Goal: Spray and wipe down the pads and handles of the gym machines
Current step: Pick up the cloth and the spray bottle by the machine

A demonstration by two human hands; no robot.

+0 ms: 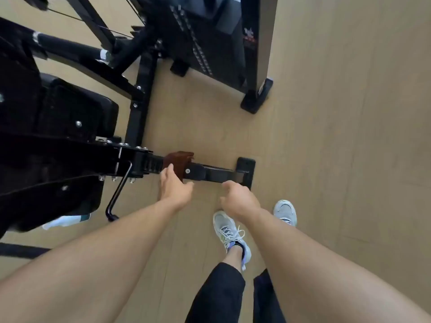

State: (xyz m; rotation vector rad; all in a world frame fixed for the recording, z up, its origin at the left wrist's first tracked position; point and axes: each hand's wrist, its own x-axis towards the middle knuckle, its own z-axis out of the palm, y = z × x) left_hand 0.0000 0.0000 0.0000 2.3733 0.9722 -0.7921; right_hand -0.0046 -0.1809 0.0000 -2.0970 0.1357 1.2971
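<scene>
While our left hand (175, 190) reaches reddish-brown folded cloth (179, 162) draped over black steel machine rail (217, 174), fingers spread, holding nothing; right hand (240, 201) loosely curled, empty. Risk: cloth slides off rail, fingers catch bolts.

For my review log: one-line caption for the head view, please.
Left hand presses a brown cloth onto the machine's black bar; right hand hovers beside it, empty.
</scene>
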